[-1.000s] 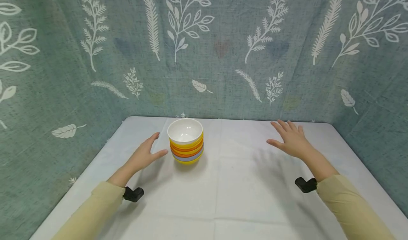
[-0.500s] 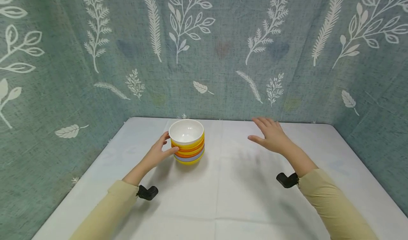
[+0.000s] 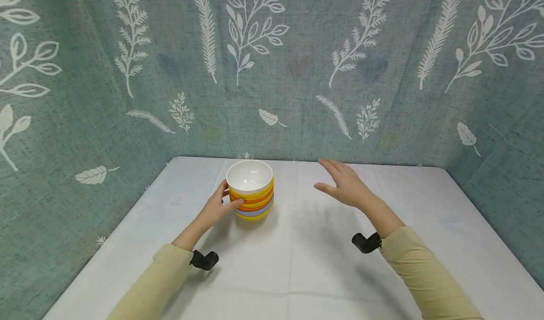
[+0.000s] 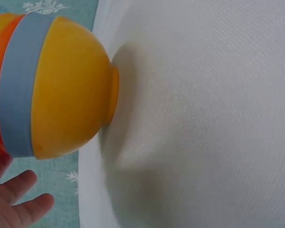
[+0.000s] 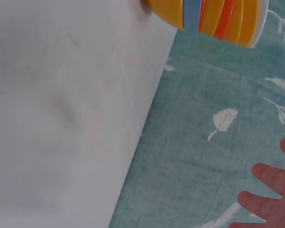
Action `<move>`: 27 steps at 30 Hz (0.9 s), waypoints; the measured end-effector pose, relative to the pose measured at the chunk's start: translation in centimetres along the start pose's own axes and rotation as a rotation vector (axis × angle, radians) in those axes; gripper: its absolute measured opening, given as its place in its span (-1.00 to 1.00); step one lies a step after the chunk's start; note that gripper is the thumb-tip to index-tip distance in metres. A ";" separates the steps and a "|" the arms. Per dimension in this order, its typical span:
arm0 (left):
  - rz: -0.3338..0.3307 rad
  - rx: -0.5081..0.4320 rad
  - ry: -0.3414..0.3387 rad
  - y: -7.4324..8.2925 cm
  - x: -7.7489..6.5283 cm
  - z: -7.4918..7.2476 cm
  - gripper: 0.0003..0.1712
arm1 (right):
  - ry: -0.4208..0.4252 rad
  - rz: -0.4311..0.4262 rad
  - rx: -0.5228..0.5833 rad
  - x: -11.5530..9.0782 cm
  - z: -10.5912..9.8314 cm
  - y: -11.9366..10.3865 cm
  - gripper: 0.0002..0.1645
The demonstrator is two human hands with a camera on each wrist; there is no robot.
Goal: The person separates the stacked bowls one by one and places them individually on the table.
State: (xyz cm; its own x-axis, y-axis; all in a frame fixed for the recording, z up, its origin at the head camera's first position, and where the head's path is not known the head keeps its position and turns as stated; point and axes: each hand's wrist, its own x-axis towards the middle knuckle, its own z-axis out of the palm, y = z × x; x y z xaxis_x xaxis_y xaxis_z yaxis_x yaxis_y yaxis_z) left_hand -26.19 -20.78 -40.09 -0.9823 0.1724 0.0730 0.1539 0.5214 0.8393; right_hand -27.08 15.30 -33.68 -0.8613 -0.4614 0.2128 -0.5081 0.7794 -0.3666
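Two bare hands and one stack of bowls (image 3: 260,200) are recorded. The stack is standing upright on a white cloth (image 3: 263,263), left of centre, with the white-lined bowl (image 3: 250,176) uppermost and a yellow bowl (image 4: 71,90) at the base.

The left hand (image 3: 212,210) is curved about the stack's left side; its thumb (image 3: 236,204) is laid across the near face, and a fingertip is seen at the lower bowls in the left wrist view, the others being spread clear. The firmness of that hold cannot be told. By the right hand (image 3: 347,187) nothing is held; its fingers are spread wide, well apart from the stack.

Tipping is judged the chief risk: the base is narrow, and the stack could be pushed over rightward if pressure were applied from the left side alone. Sliding between nested bowls could be caused by an uneven or partial grip. The far side is as yet unsupported.

Compared with the frame from one second ago, the left hand has been brought from just beside the stack into contact, and the right hand has been moved markedly nearer. No clear displacement of the stack is found.
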 end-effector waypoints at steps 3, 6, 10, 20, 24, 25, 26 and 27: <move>0.006 -0.015 0.009 -0.1 0.0 0.2 -0.01 | -0.002 -0.013 0.016 0.4 0.3 -0.6 -0.13; 0.021 -0.023 0.018 -0.3 0.0 0.3 -0.03 | -0.007 -0.020 0.031 0.8 0.6 -1.3 -0.13; 0.037 -0.043 0.016 -0.7 0.2 0.5 -0.06 | -0.004 -0.032 0.058 1.5 1.0 -2.2 -0.15; 0.033 -0.088 0.020 -1.5 0.2 0.5 -0.06 | -0.029 -0.034 0.184 3.5 2.3 -4.6 -0.15; 0.041 -0.097 0.023 -1.5 0.1 0.5 -0.08 | -0.040 -0.021 0.207 4.3 2.7 -5.6 -0.18; 0.045 -0.098 0.022 -1.5 0.0 0.5 -0.08 | -0.041 -0.027 0.208 4.4 2.8 -5.8 -0.20; 0.048 -0.097 0.023 -1.5 0.0 0.5 -0.08 | -0.042 -0.032 0.211 4.6 2.9 -6.1 -0.21; 0.049 -0.098 0.026 -1.4 0.0 0.5 -0.08 | -0.041 -0.041 0.213 4.7 3.0 -6.3 -0.23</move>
State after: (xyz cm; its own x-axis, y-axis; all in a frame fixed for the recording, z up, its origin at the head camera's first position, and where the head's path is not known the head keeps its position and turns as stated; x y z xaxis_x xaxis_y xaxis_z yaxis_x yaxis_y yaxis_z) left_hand -26.38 -21.10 -41.56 -0.9764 0.1735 0.1284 0.1922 0.4281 0.8830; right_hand -27.96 6.99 -33.06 -0.8369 -0.5110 0.1960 -0.5267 0.6548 -0.5421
